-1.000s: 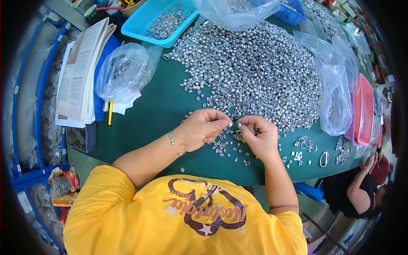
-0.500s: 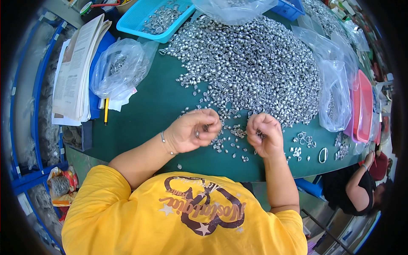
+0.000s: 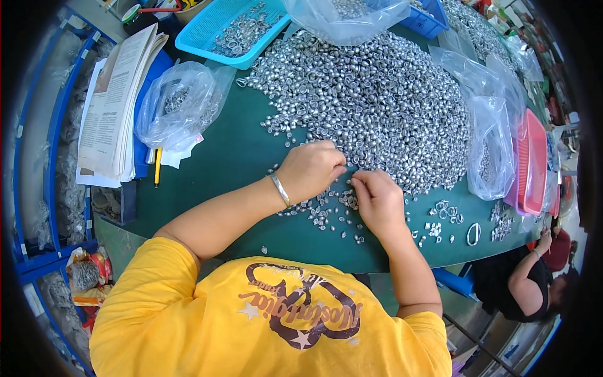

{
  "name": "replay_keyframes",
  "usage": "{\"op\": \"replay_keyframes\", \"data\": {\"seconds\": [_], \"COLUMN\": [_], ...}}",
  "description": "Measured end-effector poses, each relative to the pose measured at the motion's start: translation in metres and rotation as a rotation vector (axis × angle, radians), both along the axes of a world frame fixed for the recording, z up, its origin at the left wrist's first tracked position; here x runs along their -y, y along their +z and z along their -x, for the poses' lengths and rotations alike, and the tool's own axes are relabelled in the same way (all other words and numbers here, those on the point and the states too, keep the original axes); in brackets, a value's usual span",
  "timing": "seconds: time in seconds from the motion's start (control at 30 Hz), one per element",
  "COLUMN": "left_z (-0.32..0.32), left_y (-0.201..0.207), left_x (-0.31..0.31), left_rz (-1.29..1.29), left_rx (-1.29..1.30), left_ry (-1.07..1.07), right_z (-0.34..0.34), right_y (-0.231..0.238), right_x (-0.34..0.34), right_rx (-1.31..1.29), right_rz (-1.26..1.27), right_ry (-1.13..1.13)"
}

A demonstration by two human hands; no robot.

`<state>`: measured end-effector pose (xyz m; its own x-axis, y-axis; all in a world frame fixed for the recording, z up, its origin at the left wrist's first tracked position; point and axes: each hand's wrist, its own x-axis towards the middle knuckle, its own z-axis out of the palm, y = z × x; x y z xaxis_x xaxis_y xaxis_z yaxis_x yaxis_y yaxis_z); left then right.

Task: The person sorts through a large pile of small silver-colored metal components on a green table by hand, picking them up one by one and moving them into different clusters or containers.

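A broad heap of small silvery oval metal pieces [image 3: 377,107] covers much of the green table [image 3: 188,207]. My left hand [image 3: 313,168], with a silver bangle [image 3: 280,190] at its wrist, is closed at the heap's near edge, knuckles up. Close to its right, my right hand [image 3: 379,200] has thumb and forefinger pinched together. The two hands' fingertips nearly meet; anything inside them is hidden or too small to name. Loose metal pieces [image 3: 321,213] lie scattered beneath and between the hands.
A turquoise basket [image 3: 220,56] of metal pieces stands far left, beside a clear plastic bag [image 3: 179,103] and a stack of papers [image 3: 116,107]. At right are another bag [image 3: 490,151], a red basket [image 3: 534,163] and small rings [image 3: 445,210]. Another person [image 3: 527,283] sits at right.
Both hands have moved closer together and turned knuckles up. My left hand went up and to the right, my right hand slightly left. Small metal pieces seen in both hands earlier are hidden now.
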<state>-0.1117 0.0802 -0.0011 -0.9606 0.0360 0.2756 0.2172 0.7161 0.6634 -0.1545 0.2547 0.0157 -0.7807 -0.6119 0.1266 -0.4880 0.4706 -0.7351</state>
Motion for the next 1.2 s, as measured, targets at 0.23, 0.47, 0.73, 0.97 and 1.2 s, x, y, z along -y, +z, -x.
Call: {"op": "replay_keyframes", "data": {"seconds": [0.23,0.47,0.73,0.97,1.2], "left_z": [-0.003,-0.009,-0.015,-0.033,-0.038], "left_y": [-0.003,0.003,0.011,0.013,0.009], "left_x": [-0.004,0.003,0.004,0.016,0.016], "left_rz": [0.091,0.082,-0.329,-1.674,-1.93], "left_rx": [-0.01,0.023,0.205,0.72,0.681], "left_ry": [0.024,0.104,0.114,0.02,-0.131], "right_z": [0.003,0.007,0.02,0.025,0.013], "right_y": [0.006,0.009,-0.007,-0.006,0.001], "right_x": [-0.017,-0.016,0.02,0.016,-0.002], "right_rx": [1.648,1.566,-0.334,-0.111,0.779], "right_rz": [0.833,0.888,-0.179,0.096,0.71], "right_ry": [-0.115,-0.104,-0.056,-0.004,0.161]}}
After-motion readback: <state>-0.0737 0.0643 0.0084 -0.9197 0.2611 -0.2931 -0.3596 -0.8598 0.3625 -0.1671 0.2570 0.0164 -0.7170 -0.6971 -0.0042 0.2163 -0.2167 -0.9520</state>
